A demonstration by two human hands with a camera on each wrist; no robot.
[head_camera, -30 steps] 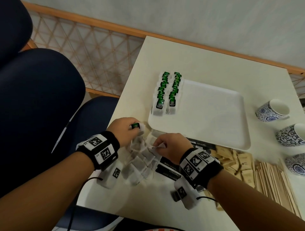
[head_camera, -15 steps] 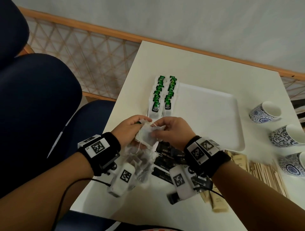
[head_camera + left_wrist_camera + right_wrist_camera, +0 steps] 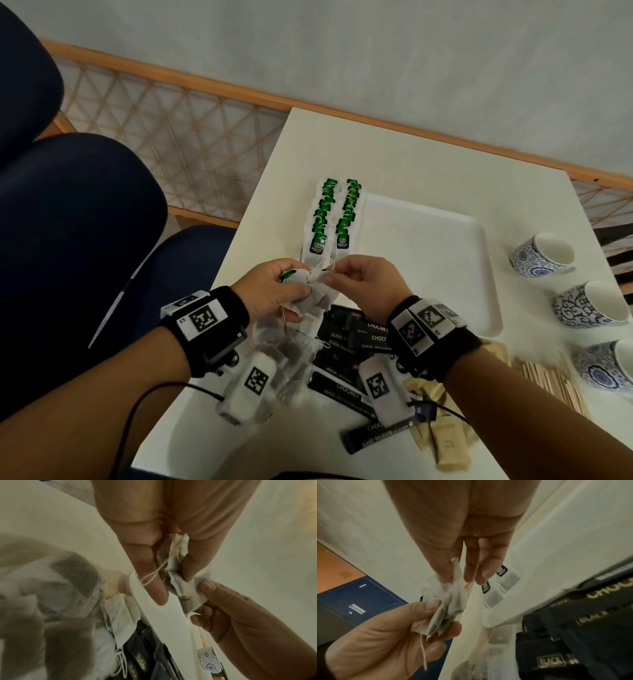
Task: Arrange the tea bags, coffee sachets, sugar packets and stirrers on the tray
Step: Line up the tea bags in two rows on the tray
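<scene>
Both hands are raised over the table's [image 3: 428,164] near-left part, just short of the tray's [image 3: 428,260] near-left corner, working a small clump of tea bags [image 3: 313,296]. The left hand [image 3: 270,291] has thumb and fingers curled round the clump, a green tag poking out at its top. The right hand [image 3: 366,284] pinches the clump's upper paper edge between thumb and forefinger, its other fingers loosely bent and holding nothing.

Two rows of bags [image 3: 334,216] with green tags lie along the tray's left edge, running from its far-left corner toward the near-left one. A loose bag pile [image 3: 291,353] sits on the table under the left wrist. Black sachets [image 3: 352,342] lie beside that pile, against the tray's near edge, under the right wrist. Tan packets [image 3: 442,442] lie at the table's near edge, with stirrers [image 3: 551,380] to their right. Three patterned cups [image 3: 541,253] stand along the table's right edge.
</scene>
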